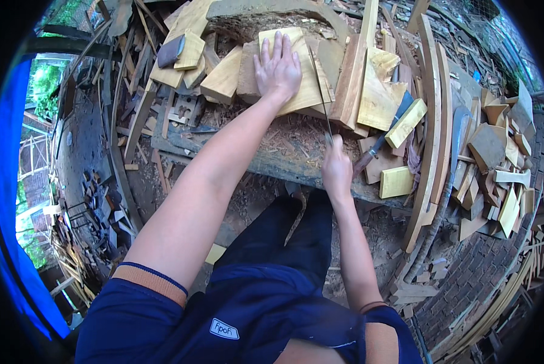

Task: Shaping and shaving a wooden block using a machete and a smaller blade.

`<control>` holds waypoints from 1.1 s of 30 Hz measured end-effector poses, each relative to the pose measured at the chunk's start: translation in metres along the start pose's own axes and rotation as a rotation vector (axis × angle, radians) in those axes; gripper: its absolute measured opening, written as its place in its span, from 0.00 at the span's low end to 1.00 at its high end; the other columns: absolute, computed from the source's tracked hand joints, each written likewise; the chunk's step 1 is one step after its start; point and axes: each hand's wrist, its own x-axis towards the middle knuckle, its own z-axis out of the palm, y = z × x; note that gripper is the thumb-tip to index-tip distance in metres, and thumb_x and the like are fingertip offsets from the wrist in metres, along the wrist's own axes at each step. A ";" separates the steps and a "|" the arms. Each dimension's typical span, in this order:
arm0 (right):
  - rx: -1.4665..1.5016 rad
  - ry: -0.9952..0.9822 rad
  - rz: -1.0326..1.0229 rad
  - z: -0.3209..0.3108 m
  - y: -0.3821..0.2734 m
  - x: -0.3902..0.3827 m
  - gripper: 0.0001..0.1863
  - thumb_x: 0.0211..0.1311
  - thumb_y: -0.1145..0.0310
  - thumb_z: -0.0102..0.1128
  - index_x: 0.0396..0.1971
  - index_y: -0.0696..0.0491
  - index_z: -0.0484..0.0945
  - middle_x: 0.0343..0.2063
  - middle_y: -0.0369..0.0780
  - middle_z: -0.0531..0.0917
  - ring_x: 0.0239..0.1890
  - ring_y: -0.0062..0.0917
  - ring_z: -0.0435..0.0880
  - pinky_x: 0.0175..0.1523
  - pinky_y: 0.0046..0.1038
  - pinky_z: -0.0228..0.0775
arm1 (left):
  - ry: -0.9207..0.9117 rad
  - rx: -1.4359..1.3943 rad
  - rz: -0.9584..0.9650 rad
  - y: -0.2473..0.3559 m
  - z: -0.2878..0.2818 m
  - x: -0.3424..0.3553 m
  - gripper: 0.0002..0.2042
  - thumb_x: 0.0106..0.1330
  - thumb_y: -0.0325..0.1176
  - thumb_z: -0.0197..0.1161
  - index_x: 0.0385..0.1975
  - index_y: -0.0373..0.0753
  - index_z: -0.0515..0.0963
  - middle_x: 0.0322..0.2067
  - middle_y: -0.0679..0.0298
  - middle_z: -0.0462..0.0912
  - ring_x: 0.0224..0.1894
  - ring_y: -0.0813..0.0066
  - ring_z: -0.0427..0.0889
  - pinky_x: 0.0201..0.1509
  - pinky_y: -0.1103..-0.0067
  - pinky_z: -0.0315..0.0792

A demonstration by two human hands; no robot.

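Observation:
My left hand (pixel 278 68) lies flat on a pale yellow wooden board (pixel 307 88), fingers stretched toward its far edge. The board rests over a rough wooden block on the workbench (pixel 235 159). Closed around the near end of a saw, my right hand (pixel 337 167) hides its handle. The thin dark saw blade (pixel 322 100) runs away from that fist along the board's right side; how deep it sits in the wood I cannot tell. Just right of this hand lies a wooden-handled bladed tool (pixel 366 159), its blade partly covered by a yellow block (pixel 405 123).
Long curved timbers (pixel 431 121) stand on the right, with piled offcuts (pixel 487 145) beyond. Yellow wood pieces (pixel 224 76) lie left of the board. Wood chips litter the bench. At far left hangs a blue tarp (pixel 8 200).

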 end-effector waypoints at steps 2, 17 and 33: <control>-0.036 0.034 -0.022 0.004 -0.010 0.036 0.09 0.71 0.65 0.46 0.37 0.55 0.64 0.16 0.56 0.77 0.23 0.54 0.79 0.24 0.52 0.68 | -0.032 0.012 0.009 0.003 0.008 -0.001 0.27 0.74 0.47 0.35 0.71 0.48 0.52 0.73 0.69 0.47 0.74 0.63 0.44 0.76 0.61 0.43; 0.035 0.096 0.054 0.020 -0.029 0.028 0.08 0.72 0.67 0.46 0.37 0.57 0.63 0.17 0.57 0.78 0.24 0.55 0.79 0.24 0.51 0.66 | 0.012 -0.009 0.103 0.002 0.012 0.001 0.26 0.74 0.47 0.34 0.70 0.51 0.55 0.72 0.72 0.51 0.74 0.66 0.48 0.76 0.65 0.45; 0.014 0.114 -0.007 0.010 -0.014 0.034 0.06 0.70 0.70 0.47 0.39 0.56 0.64 0.18 0.57 0.78 0.24 0.54 0.79 0.25 0.52 0.66 | -0.014 -0.025 0.065 0.007 0.016 0.003 0.27 0.73 0.47 0.33 0.71 0.48 0.51 0.73 0.70 0.46 0.75 0.65 0.44 0.76 0.63 0.42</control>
